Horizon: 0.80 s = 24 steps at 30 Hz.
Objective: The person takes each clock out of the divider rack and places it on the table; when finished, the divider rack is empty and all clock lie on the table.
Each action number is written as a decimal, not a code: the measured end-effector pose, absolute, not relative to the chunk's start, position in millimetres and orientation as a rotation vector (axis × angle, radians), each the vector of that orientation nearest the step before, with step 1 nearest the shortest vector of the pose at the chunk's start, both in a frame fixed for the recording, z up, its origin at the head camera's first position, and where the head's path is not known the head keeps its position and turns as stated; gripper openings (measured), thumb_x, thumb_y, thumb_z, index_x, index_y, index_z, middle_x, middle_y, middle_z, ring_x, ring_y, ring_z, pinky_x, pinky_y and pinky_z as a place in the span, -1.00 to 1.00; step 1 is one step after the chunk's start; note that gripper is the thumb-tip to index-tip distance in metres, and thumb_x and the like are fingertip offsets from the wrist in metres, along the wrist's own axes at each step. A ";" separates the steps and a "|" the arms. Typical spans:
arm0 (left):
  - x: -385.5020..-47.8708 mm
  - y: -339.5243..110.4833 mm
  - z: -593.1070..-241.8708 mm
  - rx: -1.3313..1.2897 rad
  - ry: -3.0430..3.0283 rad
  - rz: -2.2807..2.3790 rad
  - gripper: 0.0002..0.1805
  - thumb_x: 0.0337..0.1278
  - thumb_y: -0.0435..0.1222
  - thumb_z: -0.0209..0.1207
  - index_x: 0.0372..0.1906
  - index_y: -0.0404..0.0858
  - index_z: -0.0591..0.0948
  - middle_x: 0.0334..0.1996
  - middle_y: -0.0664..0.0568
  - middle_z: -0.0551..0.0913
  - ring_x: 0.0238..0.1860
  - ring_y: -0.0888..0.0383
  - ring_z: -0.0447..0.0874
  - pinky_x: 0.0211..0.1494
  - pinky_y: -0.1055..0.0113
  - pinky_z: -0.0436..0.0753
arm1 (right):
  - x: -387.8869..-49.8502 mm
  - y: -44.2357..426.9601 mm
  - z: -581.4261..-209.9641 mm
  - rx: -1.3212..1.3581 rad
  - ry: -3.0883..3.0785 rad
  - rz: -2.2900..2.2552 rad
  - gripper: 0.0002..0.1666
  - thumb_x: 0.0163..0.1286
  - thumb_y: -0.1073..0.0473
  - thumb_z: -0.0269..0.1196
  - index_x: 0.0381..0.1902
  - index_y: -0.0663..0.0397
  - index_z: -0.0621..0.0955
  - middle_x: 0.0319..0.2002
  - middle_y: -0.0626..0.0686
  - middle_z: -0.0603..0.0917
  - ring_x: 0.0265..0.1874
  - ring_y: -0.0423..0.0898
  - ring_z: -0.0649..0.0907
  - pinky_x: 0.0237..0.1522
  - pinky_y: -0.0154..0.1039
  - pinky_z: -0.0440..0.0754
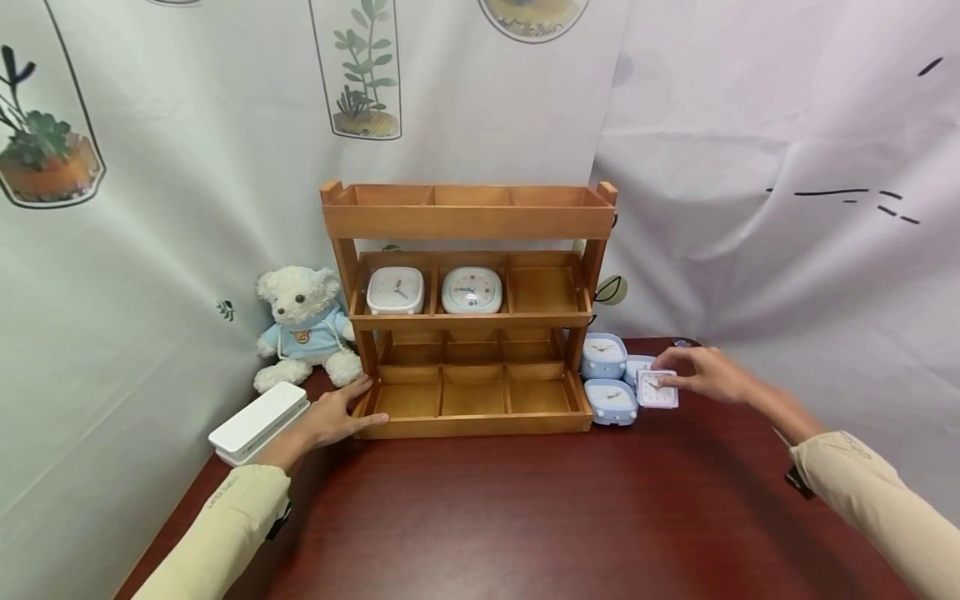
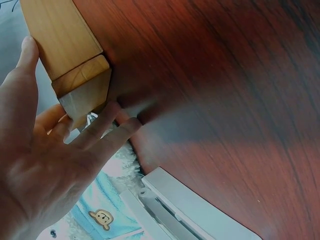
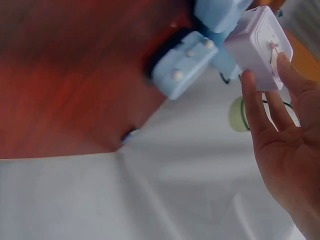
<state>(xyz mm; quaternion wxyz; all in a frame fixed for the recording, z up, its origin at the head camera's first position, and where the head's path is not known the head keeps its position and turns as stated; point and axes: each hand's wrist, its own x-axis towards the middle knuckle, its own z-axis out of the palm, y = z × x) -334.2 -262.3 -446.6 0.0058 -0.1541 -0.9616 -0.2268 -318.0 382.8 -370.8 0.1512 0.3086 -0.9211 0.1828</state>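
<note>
Pinching a lavender clock (image 1: pixel 657 391) in the right hand (image 1: pixel 703 373), beside blue clocks (image 1: pixel 612 402) right of the wooden rack (image 1: pixel 472 427), touching its left end with spread-fingered left hand (image 1: pixel 332 417), showing white clocks (image 1: pixel 396 290) only in head view.

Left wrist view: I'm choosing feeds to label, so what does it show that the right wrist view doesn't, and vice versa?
Only the left wrist view shows the left hand touching a corner of the wooden rack, the teddy bear's blue hoodie and the white case.

Only the right wrist view shows the right hand pinching the lavender alarm clock, with blue alarm clocks nearby.

Both share the dark red tabletop; whether the orange-brown patch at the second's right edge is also rack, I cannot tell.
</note>
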 end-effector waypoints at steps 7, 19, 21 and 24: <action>-334.2 -263.4 -446.3 -0.497 -3.010 -0.704 0.07 0.22 0.28 0.30 0.57 -0.38 0.30 0.51 -0.36 0.30 0.39 -0.47 0.36 0.28 -0.32 0.46 | -317.6 399.0 -400.4 0.893 -2.628 0.517 -0.77 0.22 0.23 0.54 -0.18 -0.12 0.77 -0.24 -0.21 0.79 -0.23 -0.24 0.68 -0.19 -0.19 0.59; -333.7 -262.4 -446.3 -0.481 -3.021 -0.716 0.09 0.20 0.30 0.31 0.58 -0.36 0.30 0.52 -0.34 0.30 0.41 -0.44 0.37 0.30 -0.29 0.47 | -312.4 405.9 -437.0 0.781 -2.662 0.555 -0.81 0.28 0.24 0.50 -0.14 -0.04 0.79 -0.18 -0.05 0.82 -0.15 -0.16 0.69 -0.17 -0.13 0.61; -333.6 -262.3 -445.8 -0.482 -3.020 -0.714 0.09 0.20 0.29 0.31 0.57 -0.37 0.30 0.52 -0.34 0.30 0.40 -0.44 0.37 0.30 -0.29 0.47 | -311.5 405.2 -442.6 0.751 -2.639 0.552 -0.79 0.28 0.27 0.49 -0.12 -0.01 0.80 -0.17 0.00 0.82 -0.17 -0.17 0.70 -0.19 -0.08 0.63; -333.3 -261.8 -444.9 -0.491 -3.014 -0.707 0.08 0.20 0.28 0.31 0.57 -0.38 0.30 0.51 -0.35 0.32 0.39 -0.44 0.38 0.29 -0.29 0.47 | -310.5 403.8 -450.3 0.722 -2.616 0.539 -0.76 0.28 0.31 0.47 -0.09 0.05 0.81 -0.15 0.10 0.82 -0.22 -0.17 0.68 -0.25 -0.12 0.62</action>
